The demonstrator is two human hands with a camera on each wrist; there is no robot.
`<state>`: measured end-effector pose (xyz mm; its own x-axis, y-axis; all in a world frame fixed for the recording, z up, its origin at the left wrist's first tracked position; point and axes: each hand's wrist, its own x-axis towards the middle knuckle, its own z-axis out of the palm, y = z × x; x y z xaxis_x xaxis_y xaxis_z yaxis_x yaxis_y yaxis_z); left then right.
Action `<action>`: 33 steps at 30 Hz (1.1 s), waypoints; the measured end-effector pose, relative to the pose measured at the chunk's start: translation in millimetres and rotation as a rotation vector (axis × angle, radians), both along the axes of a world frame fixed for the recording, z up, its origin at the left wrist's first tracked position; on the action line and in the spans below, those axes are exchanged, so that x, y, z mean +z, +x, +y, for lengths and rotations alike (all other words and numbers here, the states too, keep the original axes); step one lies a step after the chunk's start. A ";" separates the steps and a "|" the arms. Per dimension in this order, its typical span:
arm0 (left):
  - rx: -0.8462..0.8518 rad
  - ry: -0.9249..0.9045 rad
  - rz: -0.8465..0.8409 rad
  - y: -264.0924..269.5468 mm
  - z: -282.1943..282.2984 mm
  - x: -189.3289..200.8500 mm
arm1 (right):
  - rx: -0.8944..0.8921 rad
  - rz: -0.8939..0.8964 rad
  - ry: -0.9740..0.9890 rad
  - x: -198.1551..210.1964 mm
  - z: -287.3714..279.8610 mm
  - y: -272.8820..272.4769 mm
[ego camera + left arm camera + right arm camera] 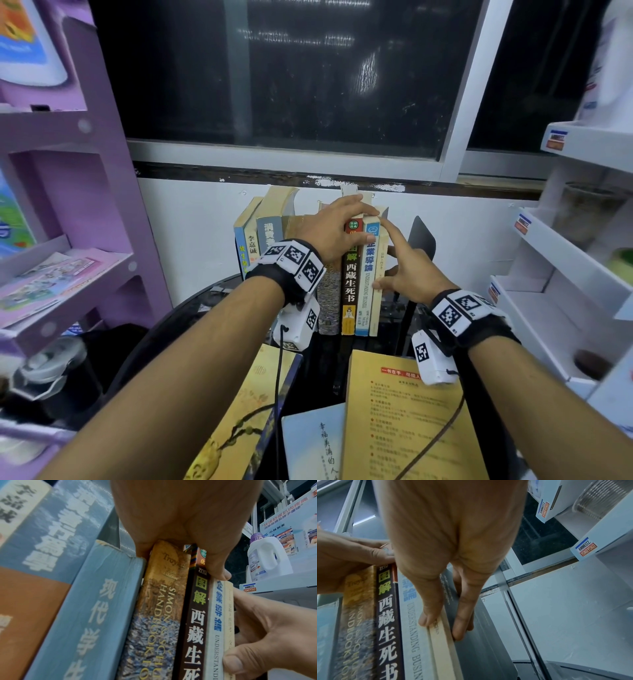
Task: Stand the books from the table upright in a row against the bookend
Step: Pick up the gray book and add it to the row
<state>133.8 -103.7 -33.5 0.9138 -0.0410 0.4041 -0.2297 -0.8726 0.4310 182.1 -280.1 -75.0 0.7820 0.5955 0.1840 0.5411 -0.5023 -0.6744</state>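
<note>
Several books stand upright in a row (349,284) at the back of the dark round table (191,308). My left hand (356,219) grips their tops, fingers curled over the upper edges and thumb (217,572) on the spines. At the row's right end stands a thin cream book (376,301). My right hand (387,260) pinches it, thumb (426,620) on the spine and fingers (462,628) on its dark right cover. A black bookend (423,240) stands just right of this hand, apart from the book.
Three books lie flat near me: a yellow floral one (246,411), a small pale blue one (315,442) and a large orange one (404,421). A purple shelf (68,205) flanks the left, white shelves (565,274) the right. A white wall and window are behind.
</note>
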 end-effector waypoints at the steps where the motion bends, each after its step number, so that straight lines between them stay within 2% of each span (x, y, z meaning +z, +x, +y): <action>1: 0.002 0.005 0.001 -0.4 -0.7 0.3 | -0.003 0.003 -0.006 -0.5 -0.3 -0.5; 14: -0.010 -0.050 0.046 -27.9 -7.9 5.4 | -0.082 0.016 -0.053 0.2 -18.2 -22.5; 21: 0.050 0.014 0.027 -63.5 -20.0 2.7 | -0.137 -0.004 -0.112 6.8 -33.2 -51.6; 28: -0.013 -0.072 0.058 -100.0 -26.2 -9.8 | -0.182 0.040 -0.255 3.1 -54.3 -89.7; 33: -0.027 -0.082 0.166 -122.6 -32.7 -36.3 | -0.217 0.084 -0.345 -5.3 -69.7 -117.7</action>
<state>11.3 -136.4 -69.8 0.9672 -0.0394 0.2508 -0.1722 -0.8277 0.5340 64.4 -349.9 -80.3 0.9000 0.4308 -0.0673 0.3481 -0.8028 -0.4841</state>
